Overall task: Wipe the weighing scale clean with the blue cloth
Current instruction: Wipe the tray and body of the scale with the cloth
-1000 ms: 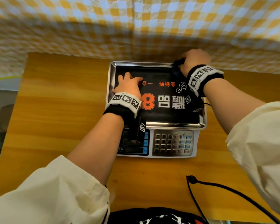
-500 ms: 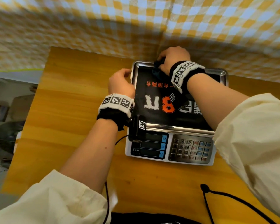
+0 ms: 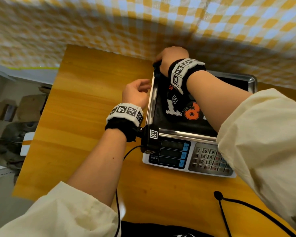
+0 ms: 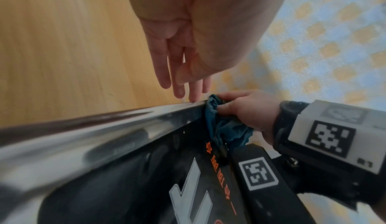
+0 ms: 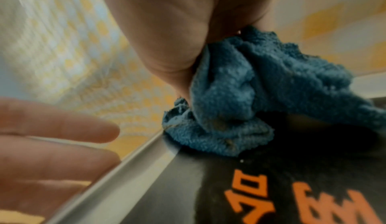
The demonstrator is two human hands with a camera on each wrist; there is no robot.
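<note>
Head overhead; wrists close, sharing scale (image 3: pixel 186 147).

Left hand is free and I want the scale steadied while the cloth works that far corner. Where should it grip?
Judging by its pose, take the tray rim on the scale's left side, coming from the table. The raised steel lip sits bare there, beside the open left hand, clear of the cloth bunched in the right hand.

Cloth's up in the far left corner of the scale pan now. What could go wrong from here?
The left hand hangs open beside the pan rim, so the weighing scale may slide under the right hand's push. The blue cloth is bunched, so it may skip the corner crease.
</note>
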